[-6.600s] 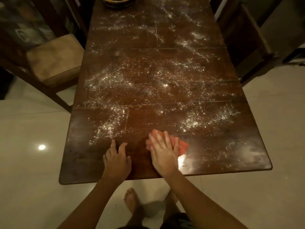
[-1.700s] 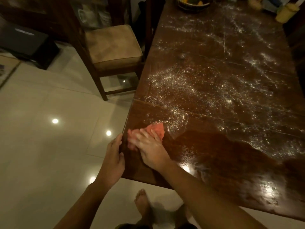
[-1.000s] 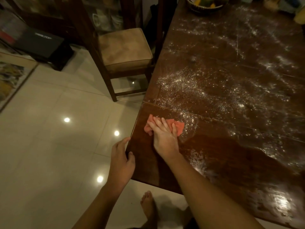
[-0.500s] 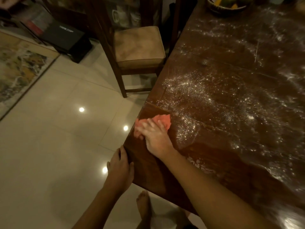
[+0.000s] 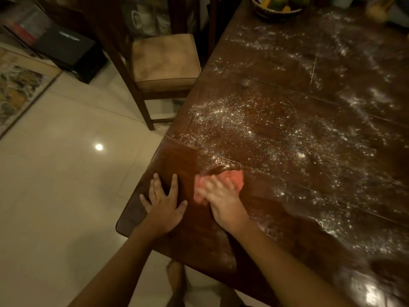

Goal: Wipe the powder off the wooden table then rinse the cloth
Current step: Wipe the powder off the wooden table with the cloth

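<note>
A dark wooden table [image 5: 194,235] fills the right of the head view, and white powder [image 5: 276,134] is scattered over its middle and far parts. My right hand [image 5: 221,198] presses flat on a crumpled orange-pink cloth [image 5: 234,177] near the table's near left corner; the hand is blurred with motion. My left hand [image 5: 164,201] lies flat beside it, fingers spread on the bare wood. The strip of table around both hands looks free of powder.
A wooden chair with a tan cushion [image 5: 164,60] stands at the table's left side. A bowl of fruit [image 5: 277,5] sits at the far end. Glossy pale floor tiles [image 5: 66,185] lie left, with a patterned rug [image 5: 17,89] and a black box [image 5: 68,47] beyond.
My left hand came up from the table's left edge and now rests flat on the top. My right hand slid the cloth rightward, away from the edge.
</note>
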